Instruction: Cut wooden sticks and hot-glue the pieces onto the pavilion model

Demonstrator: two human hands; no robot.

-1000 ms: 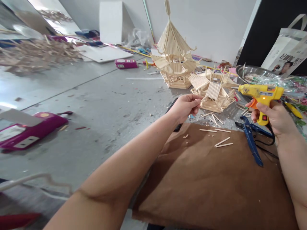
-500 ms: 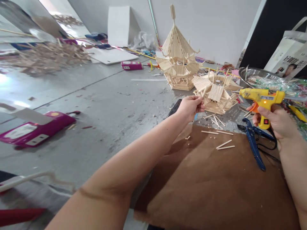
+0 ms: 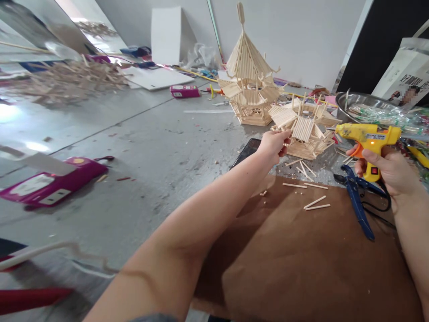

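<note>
My left hand [image 3: 275,142] is at the left side of the smaller stick model [image 3: 303,129], its fingers closed together against the model; whatever they pinch is too small to make out. My right hand [image 3: 385,165] is wrapped round a yellow glue gun [image 3: 372,136], whose nozzle points left toward the model's right side. Behind stands a taller pagoda [image 3: 253,65] made of the same pale sticks. Loose sticks [image 3: 317,207] and small offcuts lie on brown paper [image 3: 301,259]. Blue-handled cutters [image 3: 358,205] lie open below my right hand.
A dark phone [image 3: 246,151] lies on the grey floor beside my left wrist. Behind the glue gun is a metal bowl [image 3: 342,103] with wrapped sticks. Purple power strips [image 3: 56,183] lie at left and further back. A blurred pile of wood pieces [image 3: 80,80] is at the back left.
My left hand has moved slightly right and up, closer in against the smaller model. My right hand still holds the glue gun in nearly the same place. The view has shifted slightly.
</note>
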